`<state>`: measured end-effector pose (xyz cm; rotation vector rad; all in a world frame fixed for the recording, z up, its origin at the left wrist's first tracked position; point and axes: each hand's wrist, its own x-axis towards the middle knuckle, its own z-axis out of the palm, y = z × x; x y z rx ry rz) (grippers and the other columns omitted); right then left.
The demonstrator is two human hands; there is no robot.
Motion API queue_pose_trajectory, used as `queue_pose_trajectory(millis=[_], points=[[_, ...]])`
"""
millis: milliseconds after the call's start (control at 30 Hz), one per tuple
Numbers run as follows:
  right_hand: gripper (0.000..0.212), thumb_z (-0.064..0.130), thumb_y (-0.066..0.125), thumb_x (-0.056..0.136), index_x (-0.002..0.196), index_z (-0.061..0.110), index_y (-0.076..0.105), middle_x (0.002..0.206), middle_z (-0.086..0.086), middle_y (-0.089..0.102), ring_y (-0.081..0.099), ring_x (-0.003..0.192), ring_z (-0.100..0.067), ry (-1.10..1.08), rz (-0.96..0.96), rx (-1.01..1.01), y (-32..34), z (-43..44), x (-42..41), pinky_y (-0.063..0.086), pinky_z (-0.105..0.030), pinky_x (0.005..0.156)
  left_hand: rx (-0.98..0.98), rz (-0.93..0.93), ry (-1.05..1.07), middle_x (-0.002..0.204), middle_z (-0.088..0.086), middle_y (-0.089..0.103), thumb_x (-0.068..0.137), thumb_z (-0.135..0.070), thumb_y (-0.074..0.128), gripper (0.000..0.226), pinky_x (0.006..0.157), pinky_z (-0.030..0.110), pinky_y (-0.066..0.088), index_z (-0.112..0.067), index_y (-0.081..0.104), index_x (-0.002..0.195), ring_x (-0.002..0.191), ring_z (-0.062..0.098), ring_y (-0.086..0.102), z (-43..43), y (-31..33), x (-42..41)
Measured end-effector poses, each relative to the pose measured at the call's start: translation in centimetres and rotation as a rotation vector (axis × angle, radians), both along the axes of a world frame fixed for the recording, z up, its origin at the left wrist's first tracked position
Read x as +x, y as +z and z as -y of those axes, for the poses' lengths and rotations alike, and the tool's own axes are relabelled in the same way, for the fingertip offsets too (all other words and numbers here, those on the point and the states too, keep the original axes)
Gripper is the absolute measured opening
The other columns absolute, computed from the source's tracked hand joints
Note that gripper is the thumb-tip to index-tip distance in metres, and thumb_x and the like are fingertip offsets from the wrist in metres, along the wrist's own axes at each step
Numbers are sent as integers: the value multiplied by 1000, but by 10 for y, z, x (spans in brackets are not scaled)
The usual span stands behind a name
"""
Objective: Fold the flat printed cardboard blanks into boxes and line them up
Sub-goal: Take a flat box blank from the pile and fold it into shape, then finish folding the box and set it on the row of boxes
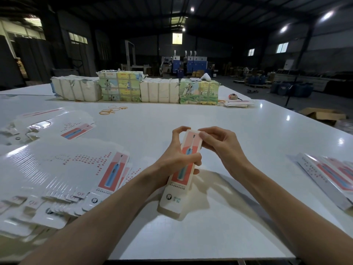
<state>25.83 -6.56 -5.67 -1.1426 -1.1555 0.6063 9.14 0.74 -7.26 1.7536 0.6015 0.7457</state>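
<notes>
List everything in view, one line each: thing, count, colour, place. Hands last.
box: one, white with a pink panel and blue toothbrush print, held tilted over the table's near centre.
flat blanks: a large fanned pile, same print, near left; more lie farther left.
boxes or blanks: several, same print, right edge; too blurred to tell which.
wrapped bundles: four, two white and two green-yellow printed, in a row at the far side.
rubber bands: several, yellow, loose in front of the bundles.
small stack: one, whitish-pink, far right.
table: one, glossy white.
carton: one, brown, on the floor at right.
left hand: grips the box's middle.
right hand: pinches the box's top end.
</notes>
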Motion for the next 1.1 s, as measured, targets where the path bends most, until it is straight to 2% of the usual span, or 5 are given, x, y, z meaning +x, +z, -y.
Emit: queue_pose_trajectory(millis=[233,400,567,700,1100], points=[[16,12,63,104,112,6,75,109,-3,80,76,103,-21,-28,27,7,-7,2,-3,63,-37,93,-60,60,-28,115,14,61,73,-18,86,93,65,31,63,-52,27,137,77,26,77,2,-5,2],[36,39,63,104,137,31,53,128,8,57,64,101,-5,-285,400,-85,-14,-6,-23,57,-15,73,-331,298,92,130,19,62,89,-33,65,65,87,54,63,-39,34,146,102,37,74,0,-2,7],[68,71,61,91,143,32,43,120,9,48,56,106,-8,-171,814,-249,-22,0,-32,56,-29,88,-597,421,14,145,21,58,103,-57,53,64,87,52,62,-23,38,156,120,37,68,-2,3,5],[65,51,67,93,145,23,43,118,5,45,56,105,-17,-184,838,-276,-16,5,-19,42,-15,75,-527,232,-33,143,6,63,95,-74,46,78,84,37,62,-23,42,154,121,28,69,3,2,4],[56,38,65,100,149,28,39,143,1,52,57,120,-19,-734,1038,-679,-6,139,99,49,-32,94,268,-145,-91,82,5,75,105,-10,58,26,61,24,48,-25,79,104,63,17,62,16,-5,6]])
